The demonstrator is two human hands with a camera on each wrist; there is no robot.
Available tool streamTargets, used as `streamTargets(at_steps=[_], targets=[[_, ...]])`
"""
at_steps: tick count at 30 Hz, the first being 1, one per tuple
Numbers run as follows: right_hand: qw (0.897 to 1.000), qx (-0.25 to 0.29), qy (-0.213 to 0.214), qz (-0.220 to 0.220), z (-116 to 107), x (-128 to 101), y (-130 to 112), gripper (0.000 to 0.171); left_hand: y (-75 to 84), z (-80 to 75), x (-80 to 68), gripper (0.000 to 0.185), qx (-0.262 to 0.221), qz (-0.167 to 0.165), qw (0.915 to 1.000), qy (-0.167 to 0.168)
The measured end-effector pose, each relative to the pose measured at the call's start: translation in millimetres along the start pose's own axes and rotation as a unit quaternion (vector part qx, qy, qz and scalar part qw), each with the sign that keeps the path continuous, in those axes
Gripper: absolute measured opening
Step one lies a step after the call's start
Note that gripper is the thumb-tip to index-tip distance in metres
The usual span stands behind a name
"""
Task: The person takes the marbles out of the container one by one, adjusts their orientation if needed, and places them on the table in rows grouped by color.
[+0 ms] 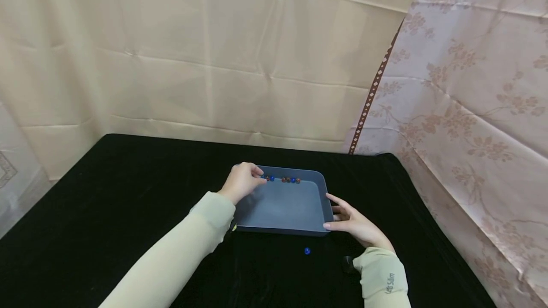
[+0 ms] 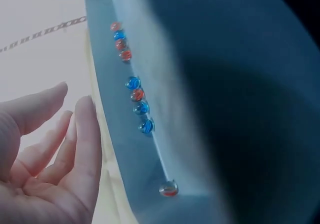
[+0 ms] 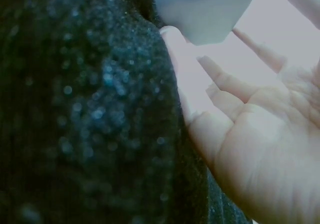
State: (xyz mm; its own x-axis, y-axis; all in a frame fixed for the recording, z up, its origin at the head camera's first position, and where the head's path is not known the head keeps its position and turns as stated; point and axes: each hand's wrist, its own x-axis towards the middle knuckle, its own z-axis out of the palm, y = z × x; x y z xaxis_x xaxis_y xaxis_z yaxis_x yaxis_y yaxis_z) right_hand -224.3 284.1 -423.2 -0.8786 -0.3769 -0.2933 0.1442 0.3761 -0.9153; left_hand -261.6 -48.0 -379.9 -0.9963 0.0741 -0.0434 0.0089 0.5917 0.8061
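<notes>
A blue-grey rectangular tray [image 1: 284, 208] lies on the black cloth. Along its far wall sit two short rows of glass marbles, blue ones [image 2: 133, 83] and reddish ones [image 2: 125, 55]; one more marble [image 2: 169, 188] rests apart in a corner. My left hand [image 1: 242, 182] is over the tray's far left corner, its thumb and fingers apart with nothing visible between them in the left wrist view. At the near right corner, my right hand [image 1: 353, 221] touches the tray's side with spread, relaxed fingers. A blue marble [image 1: 307, 251] lies on the cloth in front of the tray.
Black cloth [image 1: 128, 203] covers the table around the tray. A cream curtain [image 1: 192, 61] hangs behind the table, and a pink floral curtain [image 1: 479, 108] hangs along the right. Beside the right sleeve is a small black object [image 1: 347, 264].
</notes>
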Motion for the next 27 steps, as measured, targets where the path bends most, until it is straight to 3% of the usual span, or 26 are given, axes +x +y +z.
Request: streamTargets(at_steps=[6,13,18,27], targets=[[1.000,0.002,-0.010,-0.005,0,-1,-1,0.084,-1.4,-0.1,11.0,0.030,-0.099,-0.063,0.9931,0.000],[1.000,0.001,-0.013,-0.007,-1,-1,0,0.084,-1.7,-3.4,18.6,0.027,-0.166,-0.095,0.9814,0.015],[1.000,0.001,-0.004,0.000,0,1,0,0.085,0.0,-7.0,21.3,0.026,-0.185,-0.104,0.9770,0.021],[1.000,-0.007,0.003,0.003,1,2,-1,0.085,-6.0,-4.8,33.6,0.024,-0.173,-0.128,0.9760,0.036]])
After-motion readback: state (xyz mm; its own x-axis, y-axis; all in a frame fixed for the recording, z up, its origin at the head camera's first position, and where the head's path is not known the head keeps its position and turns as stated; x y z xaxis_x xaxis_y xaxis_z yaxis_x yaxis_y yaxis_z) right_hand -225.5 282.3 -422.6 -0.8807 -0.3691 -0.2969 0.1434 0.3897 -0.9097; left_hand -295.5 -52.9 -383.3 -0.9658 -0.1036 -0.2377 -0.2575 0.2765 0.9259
